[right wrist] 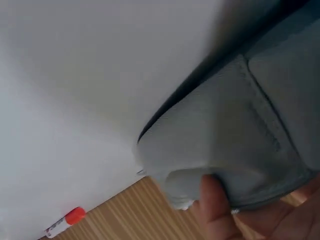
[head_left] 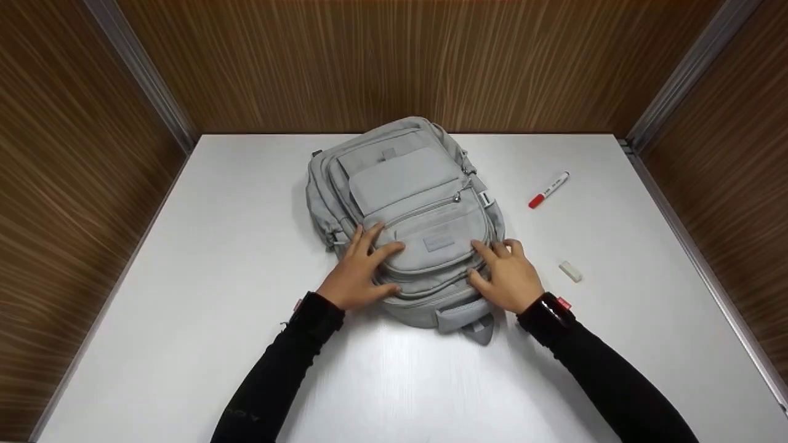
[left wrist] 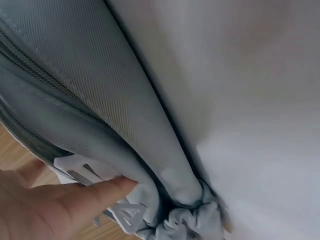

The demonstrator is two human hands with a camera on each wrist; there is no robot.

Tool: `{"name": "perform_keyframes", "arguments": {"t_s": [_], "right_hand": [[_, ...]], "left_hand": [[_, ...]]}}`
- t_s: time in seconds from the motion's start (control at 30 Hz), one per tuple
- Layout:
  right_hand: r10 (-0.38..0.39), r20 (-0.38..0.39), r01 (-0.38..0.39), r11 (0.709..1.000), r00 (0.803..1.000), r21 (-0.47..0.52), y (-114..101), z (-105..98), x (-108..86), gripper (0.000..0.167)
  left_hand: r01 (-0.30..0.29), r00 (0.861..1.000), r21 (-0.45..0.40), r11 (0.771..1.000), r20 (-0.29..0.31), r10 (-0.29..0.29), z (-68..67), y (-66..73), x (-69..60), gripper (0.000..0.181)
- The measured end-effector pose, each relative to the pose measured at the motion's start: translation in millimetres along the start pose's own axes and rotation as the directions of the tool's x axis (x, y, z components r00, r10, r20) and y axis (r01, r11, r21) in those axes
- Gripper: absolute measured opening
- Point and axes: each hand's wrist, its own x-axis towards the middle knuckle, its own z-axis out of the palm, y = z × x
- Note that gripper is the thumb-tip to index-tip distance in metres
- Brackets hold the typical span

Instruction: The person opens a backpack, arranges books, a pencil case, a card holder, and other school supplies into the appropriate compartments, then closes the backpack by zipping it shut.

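Observation:
A grey backpack (head_left: 406, 178) lies on its back on the white table, front pockets up and slightly tilted. My left hand (head_left: 357, 271) rests on its lower left side with fingers spread across the front pocket's edge. In the left wrist view, a finger of the left hand (left wrist: 75, 202) touches the fabric close to a pale plastic buckle (left wrist: 129, 216). On the lower right side, my right hand (head_left: 508, 277) touches the bag with loosely bent fingers. The right wrist view has the right hand (right wrist: 260, 220) against the backpack's side (right wrist: 200, 135), its other fingers partly hidden.
To the right of the bag lies a white marker with a red cap (head_left: 548, 190). A small whitish block, perhaps an eraser (head_left: 570, 271), is near my right wrist. Brown wood-grain panels (head_left: 394, 67) stand at the back and both sides of the white table (head_left: 246, 203).

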Motion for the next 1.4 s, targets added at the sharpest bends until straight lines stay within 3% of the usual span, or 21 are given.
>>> {"name": "perform_keyframes", "arguments": {"t_s": [0.17, 0.47, 0.7, 0.9, 1.03, 1.23, 1.4], "right_hand": [[0.015, -0.042, -0.017, 0.999, 0.999, -0.035, -15, 1, -10.9, 0.058], [-0.002, -0.062, -0.003, 0.997, 0.998, -0.076, -44, -1, -26.0, 0.065], [-0.033, -0.067, 0.029, 0.998, 0.997, -0.058, -55, 0, -30.7, 0.066], [-0.054, -0.063, 0.051, 0.998, 0.997, -0.036, -50, -5, -30.7, 0.059], [-0.083, -0.092, 0.083, 0.997, 0.992, -0.001, -39, -14, -29.9, 0.048], [-0.083, -0.092, 0.091, 0.993, 0.992, 0.081, -24, -22, -27.9, 0.039], [-0.075, -0.122, 0.090, 0.988, 0.990, 0.123, -15, -26, -25.4, 0.035]], "left_hand": [[-0.023, 1.000, -0.027, 0.999, -0.015, 0.022, -0.4, -7.8, 5.7, 0.083], [-0.088, 0.996, -0.022, 0.996, 0.019, 0.088, -9.3, -23.7, 12.6, 0.088], [-0.059, 0.996, 0.041, 0.997, 0.070, 0.056, -19.5, -30.3, 13.2, 0.088], [-0.106, 0.994, 0.114, 0.988, 0.041, 0.102, -21.6, -24.2, 10.8, 0.085], [-0.186, 0.982, 0.164, 0.969, -0.003, 0.189, -19.4, -13.6, 12.1, 0.075], [-0.301, 0.946, 0.246, 0.921, -0.044, 0.321, -16.2, -0.8, 13.7, 0.052], [-0.325, 0.931, 0.225, 0.919, -0.095, 0.352, -17.3, 6.7, 13.0, 0.035]]}}
